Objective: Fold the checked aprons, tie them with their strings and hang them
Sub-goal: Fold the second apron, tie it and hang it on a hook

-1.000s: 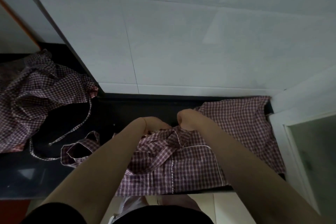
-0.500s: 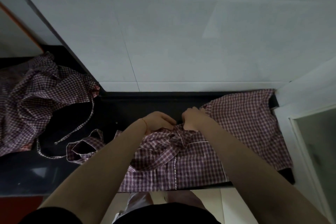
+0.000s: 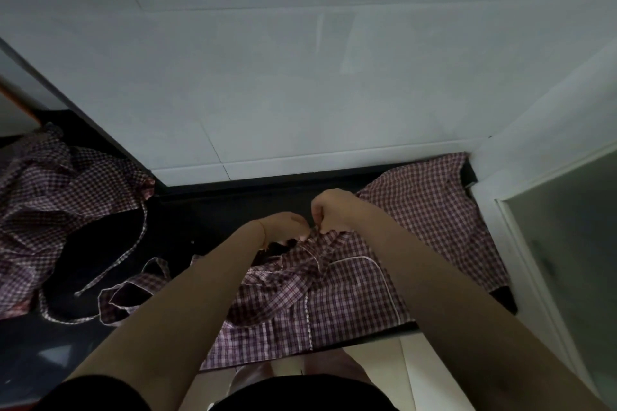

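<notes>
A checked apron (image 3: 360,297) lies spread over the right part of a dark counter (image 3: 207,210), its near edge hanging over the counter's front and its far right corner reaching the white wall corner. A white-piped pocket shows on its near right part. Both hands meet at the apron's bunched top edge, near the middle of the counter. The left hand (image 3: 283,227) has its fingers curled down onto the gathered cloth, pinching it. The right hand (image 3: 330,210), just beside it and touching it, is closed in a fist around a fold of the same cloth, lifting it a little off the counter. One apron string (image 3: 133,290) trails left from the bunch in loose loops on the counter.

A second checked apron (image 3: 56,210) lies crumpled at the far left of the counter, well apart from the hands, with its thin string (image 3: 133,243) running toward the near side. A pale tiled wall (image 3: 300,77) rises behind the counter.
</notes>
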The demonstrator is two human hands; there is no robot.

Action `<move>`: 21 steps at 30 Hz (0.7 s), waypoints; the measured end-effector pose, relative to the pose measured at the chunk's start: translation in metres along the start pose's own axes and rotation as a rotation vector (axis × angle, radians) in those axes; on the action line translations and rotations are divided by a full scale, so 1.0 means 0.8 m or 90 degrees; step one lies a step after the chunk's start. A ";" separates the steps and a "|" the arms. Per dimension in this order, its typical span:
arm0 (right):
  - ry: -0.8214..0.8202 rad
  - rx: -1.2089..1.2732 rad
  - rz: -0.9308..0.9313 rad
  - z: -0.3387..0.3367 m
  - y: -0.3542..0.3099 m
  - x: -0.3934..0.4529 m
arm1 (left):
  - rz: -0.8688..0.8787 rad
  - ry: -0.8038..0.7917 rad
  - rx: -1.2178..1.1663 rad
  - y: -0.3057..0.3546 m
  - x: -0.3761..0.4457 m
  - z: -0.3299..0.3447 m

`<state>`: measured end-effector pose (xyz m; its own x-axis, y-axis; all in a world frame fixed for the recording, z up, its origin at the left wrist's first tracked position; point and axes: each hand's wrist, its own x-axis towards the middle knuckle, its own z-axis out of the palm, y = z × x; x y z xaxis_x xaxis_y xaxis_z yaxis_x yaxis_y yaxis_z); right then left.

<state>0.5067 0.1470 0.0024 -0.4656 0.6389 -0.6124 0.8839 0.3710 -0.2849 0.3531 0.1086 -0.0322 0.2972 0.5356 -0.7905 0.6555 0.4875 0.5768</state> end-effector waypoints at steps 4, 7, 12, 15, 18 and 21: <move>0.022 -0.041 0.048 0.001 -0.004 -0.001 | -0.048 0.003 0.162 0.001 -0.009 -0.005; 0.048 -0.090 0.061 0.004 -0.006 -0.003 | -0.005 0.027 0.183 -0.001 -0.018 -0.006; 0.072 -0.164 0.068 -0.002 -0.008 -0.003 | 0.108 0.130 -0.142 -0.007 -0.020 -0.012; 0.059 -0.222 0.098 -0.001 -0.003 -0.004 | 0.074 0.128 -0.110 -0.005 -0.027 -0.016; 0.049 -0.228 0.119 0.004 0.003 0.001 | 0.003 0.155 0.054 -0.008 -0.036 -0.040; 0.013 -0.235 0.149 0.008 0.001 0.004 | -0.066 0.159 0.401 0.000 -0.055 -0.067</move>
<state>0.5061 0.1449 -0.0049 -0.2591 0.7465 -0.6128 0.8922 0.4281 0.1442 0.3027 0.1217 0.0137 0.0911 0.6880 -0.7200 0.9734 0.0910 0.2102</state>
